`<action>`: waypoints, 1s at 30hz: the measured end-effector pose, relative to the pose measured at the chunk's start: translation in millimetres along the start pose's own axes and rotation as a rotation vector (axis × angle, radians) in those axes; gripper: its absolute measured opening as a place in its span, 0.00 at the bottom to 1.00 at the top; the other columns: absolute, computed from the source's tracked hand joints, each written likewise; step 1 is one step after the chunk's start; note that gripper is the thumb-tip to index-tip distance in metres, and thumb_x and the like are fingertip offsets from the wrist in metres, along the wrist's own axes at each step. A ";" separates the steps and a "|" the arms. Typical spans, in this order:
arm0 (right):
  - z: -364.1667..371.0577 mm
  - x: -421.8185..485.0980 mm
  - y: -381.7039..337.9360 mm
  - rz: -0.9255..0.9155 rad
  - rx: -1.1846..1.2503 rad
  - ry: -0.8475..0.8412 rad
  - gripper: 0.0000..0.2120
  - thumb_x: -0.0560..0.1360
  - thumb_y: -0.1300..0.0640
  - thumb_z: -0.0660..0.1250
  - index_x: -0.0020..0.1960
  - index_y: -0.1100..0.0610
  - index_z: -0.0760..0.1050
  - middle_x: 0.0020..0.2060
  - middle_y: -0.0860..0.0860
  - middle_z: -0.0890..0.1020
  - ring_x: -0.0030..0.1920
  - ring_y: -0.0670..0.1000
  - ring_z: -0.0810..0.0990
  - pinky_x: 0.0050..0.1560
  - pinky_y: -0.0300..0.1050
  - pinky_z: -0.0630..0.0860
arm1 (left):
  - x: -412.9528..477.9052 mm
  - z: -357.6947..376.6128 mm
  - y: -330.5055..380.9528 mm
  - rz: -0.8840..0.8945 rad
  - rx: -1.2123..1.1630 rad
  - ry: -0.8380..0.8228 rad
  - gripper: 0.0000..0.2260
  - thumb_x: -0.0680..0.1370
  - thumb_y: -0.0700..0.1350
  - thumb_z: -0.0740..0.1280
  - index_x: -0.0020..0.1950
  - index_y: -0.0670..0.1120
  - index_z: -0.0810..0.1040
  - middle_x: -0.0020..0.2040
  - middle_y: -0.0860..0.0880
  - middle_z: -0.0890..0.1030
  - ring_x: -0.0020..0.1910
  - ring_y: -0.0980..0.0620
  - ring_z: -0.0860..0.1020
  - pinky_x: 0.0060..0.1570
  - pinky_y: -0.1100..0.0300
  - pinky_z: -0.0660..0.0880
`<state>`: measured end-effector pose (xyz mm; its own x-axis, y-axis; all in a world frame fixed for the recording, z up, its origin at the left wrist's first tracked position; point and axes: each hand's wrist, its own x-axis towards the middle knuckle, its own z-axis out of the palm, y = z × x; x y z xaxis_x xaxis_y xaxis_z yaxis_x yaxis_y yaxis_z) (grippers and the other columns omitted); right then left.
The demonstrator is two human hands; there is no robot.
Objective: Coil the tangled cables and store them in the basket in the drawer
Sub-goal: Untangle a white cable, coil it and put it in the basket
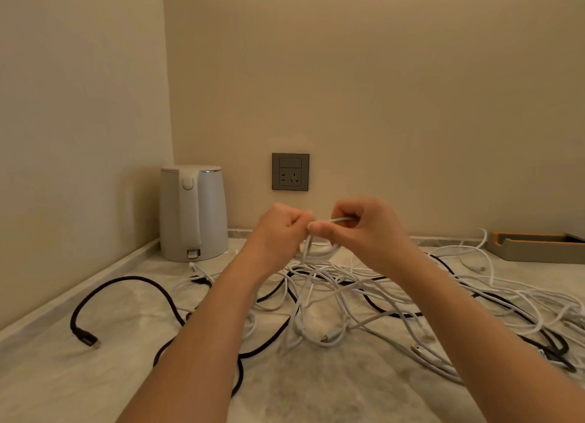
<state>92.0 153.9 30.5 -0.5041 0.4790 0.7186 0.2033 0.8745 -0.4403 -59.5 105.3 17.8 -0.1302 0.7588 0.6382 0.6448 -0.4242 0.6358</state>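
A tangle of white cables (348,296) and black cables (126,283) sprawls over the marble counter (79,375). Both hands are raised together above the heap, close to the wall. My left hand (280,225) is curled into a fist and grips a white cable (319,251) that hangs down in loops to the pile. My right hand (357,225) pinches the same white cable between thumb and fingers, right beside the left hand. A black cable's plug (90,340) lies at the front left. No drawer or basket shows.
A white electric kettle (191,212) stands in the back left corner. A grey wall socket (290,171) sits on the wall behind my hands. A grey and orange tray (535,247) rests at the back right. Walls close the left and back.
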 end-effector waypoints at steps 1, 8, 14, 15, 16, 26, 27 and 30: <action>-1.2 0.6 1.3 0.039 0.084 -0.039 0.25 0.62 0.38 0.69 0.31 0.61 0.73 0.22 0.44 0.67 0.25 0.43 0.61 0.27 0.36 0.58 | 0.5 1.0 1.8 0.003 -0.029 -0.049 0.19 0.79 0.43 0.61 0.27 0.43 0.67 0.22 0.52 0.62 0.21 0.59 0.59 0.24 0.64 0.58; 5.6 -1.7 11.4 0.193 0.527 -0.170 0.18 0.72 0.40 0.63 0.36 0.53 0.81 0.30 0.52 0.76 0.33 0.53 0.70 0.40 0.47 0.68 | -4.8 9.2 14.6 -0.090 -0.293 -0.099 0.21 0.83 0.44 0.55 0.33 0.38 0.73 0.23 0.49 0.69 0.18 0.58 0.65 0.20 0.69 0.62; 28.2 -7.0 8.6 0.213 0.171 -0.155 0.21 0.81 0.50 0.54 0.32 0.56 0.67 0.25 0.47 0.66 0.25 0.44 0.61 0.31 0.40 0.61 | -2.3 1.8 8.4 -0.239 -0.457 0.170 0.25 0.82 0.54 0.53 0.30 0.44 0.72 0.22 0.53 0.70 0.19 0.57 0.67 0.22 0.67 0.63; 30.4 -7.1 3.5 0.181 0.073 -0.208 0.20 0.82 0.50 0.54 0.33 0.55 0.69 0.26 0.47 0.68 0.26 0.44 0.63 0.32 0.41 0.63 | -2.5 0.7 6.4 -0.279 -0.480 0.237 0.24 0.82 0.53 0.54 0.31 0.44 0.73 0.21 0.53 0.70 0.19 0.58 0.67 0.22 0.67 0.63; 32.3 -7.3 -2.6 0.137 -0.012 -0.259 0.18 0.82 0.51 0.54 0.36 0.55 0.71 0.27 0.46 0.69 0.27 0.45 0.65 0.33 0.42 0.64 | -2.6 -0.6 5.3 -0.322 -0.507 0.313 0.22 0.82 0.51 0.55 0.32 0.43 0.74 0.21 0.54 0.70 0.18 0.58 0.67 0.22 0.67 0.63; 37.4 -12.8 -32.0 -0.366 -0.634 -0.216 0.15 0.81 0.49 0.55 0.37 0.52 0.65 0.30 0.47 0.71 0.30 0.54 0.70 0.27 0.43 0.61 | -4.4 -9.7 -12.4 -0.324 0.029 0.634 0.22 0.82 0.44 0.55 0.27 0.43 0.67 0.24 0.48 0.66 0.24 0.52 0.64 0.24 0.61 0.59; 35.7 -12.1 -30.7 -0.399 -0.650 -0.154 0.16 0.80 0.49 0.57 0.35 0.52 0.67 0.28 0.45 0.71 0.26 0.52 0.69 0.24 0.40 0.58 | -5.9 -9.0 -10.6 -0.272 0.111 0.591 0.23 0.83 0.44 0.54 0.26 0.44 0.66 0.24 0.49 0.66 0.23 0.54 0.63 0.23 0.63 0.58; 25.4 -8.1 -19.1 -0.382 -0.630 0.031 0.19 0.75 0.41 0.59 0.33 0.52 0.73 0.25 0.43 0.73 0.22 0.47 0.69 0.22 0.36 0.61 | -7.0 -3.1 -4.5 -0.178 0.262 0.395 0.24 0.83 0.45 0.53 0.26 0.46 0.65 0.24 0.49 0.66 0.24 0.53 0.64 0.25 0.58 0.59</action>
<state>70.9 131.4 19.4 -0.6140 0.1261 0.7792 0.4669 0.8540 0.2296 -63.8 100.4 11.8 -0.4977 0.5421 0.6771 0.7472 -0.1284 0.6520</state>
